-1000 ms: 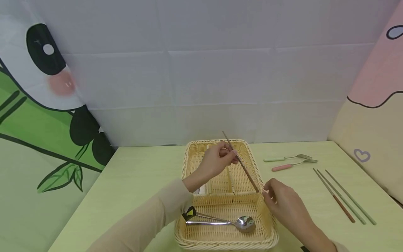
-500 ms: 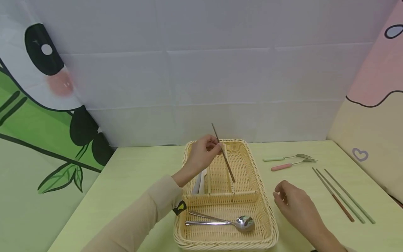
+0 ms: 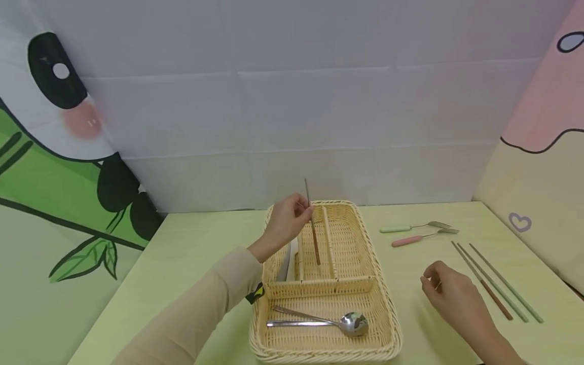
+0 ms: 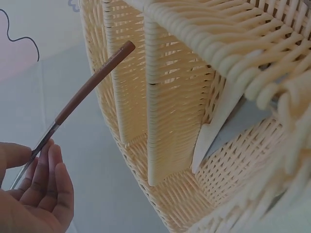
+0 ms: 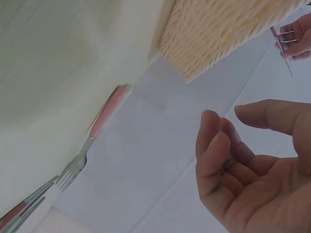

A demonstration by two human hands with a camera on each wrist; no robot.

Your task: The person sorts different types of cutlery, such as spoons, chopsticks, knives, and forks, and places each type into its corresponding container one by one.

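Observation:
My left hand (image 3: 285, 220) pinches a chopstick (image 3: 315, 243) by its thin metal part, over the middle rear compartment of a wicker cutlery basket (image 3: 395, 324). In the left wrist view the brown end of the chopstick (image 4: 92, 85) points up beside the basket's dividers (image 4: 152, 97). My right hand (image 3: 458, 299) is in the air to the right of the basket, fingers loosely curled. Nothing lies between its thumb and fingers in the right wrist view. A white-handled knife (image 4: 223, 111) sits in the left rear compartment, partly hidden by the weave.
Metal spoons (image 3: 353, 324) lie crossed in the front compartment. On the table to the right are a green-handled fork (image 3: 397, 229), a pink-handled fork (image 3: 408, 241), a brown-ended chopstick (image 3: 497, 300) and two green chopsticks (image 3: 506, 284). A cloth wall (image 3: 292, 111) stands behind.
My left hand has carried the chopstick leftward, from the right rear compartment to over the middle one. My right hand has drawn away from the basket's rim to the right.

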